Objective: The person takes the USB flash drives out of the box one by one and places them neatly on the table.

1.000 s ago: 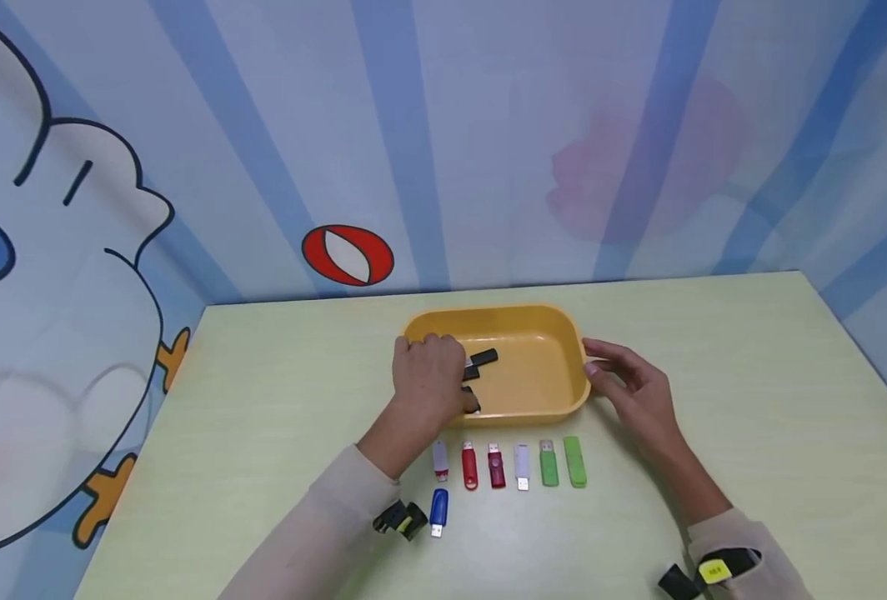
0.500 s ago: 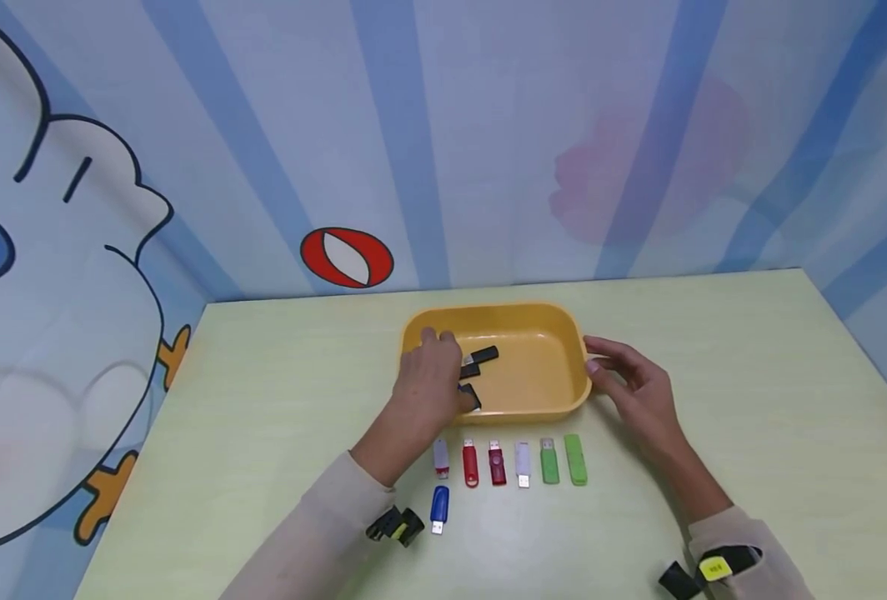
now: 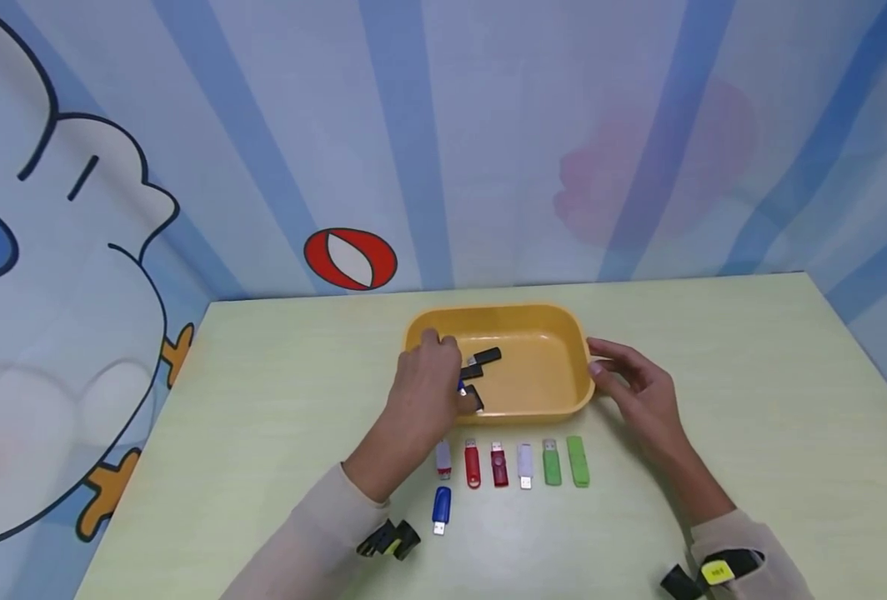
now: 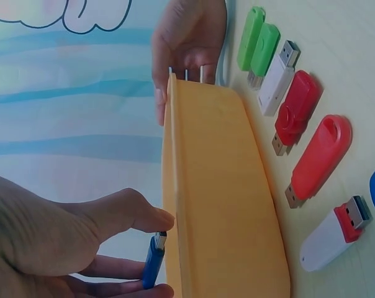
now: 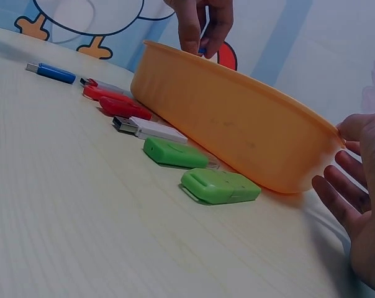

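My left hand (image 3: 428, 383) reaches into the left part of the yellow tray (image 3: 541, 379). Between its thumb and fingers it pinches a blue USB stick (image 4: 153, 263), whose metal plug points toward the thumb in the left wrist view. Black USB sticks (image 3: 487, 356) lie on the tray floor beside that hand, one partly covered by the thumb. At the tray's right end, my right hand (image 3: 638, 392) holds the rim, thumb at the edge and the other fingers outside the wall. The left hand hides the tray's left end in the head view.
In front of the tray, a row on the table holds white, red (image 3: 473, 463), dark red (image 3: 499, 465) and green (image 3: 552, 463) USB sticks. Another blue USB stick (image 3: 441, 509) lies nearer, below the row's left end. A patterned wall (image 3: 518, 167) rises behind the table.
My left hand has shifted slightly within the tray and its fingers have drawn in; blue now shows by the thumb. The right hand stays at the tray's right end.
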A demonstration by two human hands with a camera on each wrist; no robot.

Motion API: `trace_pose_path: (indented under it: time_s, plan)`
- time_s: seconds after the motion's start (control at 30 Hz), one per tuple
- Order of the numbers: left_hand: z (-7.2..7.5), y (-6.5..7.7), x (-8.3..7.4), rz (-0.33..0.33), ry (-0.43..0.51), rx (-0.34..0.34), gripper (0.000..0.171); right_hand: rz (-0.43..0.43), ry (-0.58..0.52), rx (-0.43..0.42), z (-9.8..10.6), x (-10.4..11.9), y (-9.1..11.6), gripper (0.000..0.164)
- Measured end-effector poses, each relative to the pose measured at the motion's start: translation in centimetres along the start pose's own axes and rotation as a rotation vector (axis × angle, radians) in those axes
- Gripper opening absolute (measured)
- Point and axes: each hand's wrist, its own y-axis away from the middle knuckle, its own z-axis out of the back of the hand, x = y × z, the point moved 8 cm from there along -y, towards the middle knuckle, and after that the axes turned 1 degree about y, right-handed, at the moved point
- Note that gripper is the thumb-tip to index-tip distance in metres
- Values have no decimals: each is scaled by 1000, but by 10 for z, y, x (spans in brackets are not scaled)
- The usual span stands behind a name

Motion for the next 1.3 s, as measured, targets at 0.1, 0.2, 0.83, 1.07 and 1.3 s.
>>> trace_pose_path:
  time_s: [0.1,0.2,0.83,1.07,1.3]
  plan:
    - [1,3,-2,7,32,12,57,3,-6,-2,1,0,-1,41]
    - [2,6,-3,15,51,20,56,2,-2,-4,2,0,-1,41]
    - [4,31,-7,-63,26,-14,53,3,15,-6,3,-1,-2,41]
    - [-1,40,-8,-101,46,4,51,-7,9,-10,5,-2,-1,42]
    - [-2,49,-10,-146,25,-7,56,-8,1,-10,4,-1,-2,42]
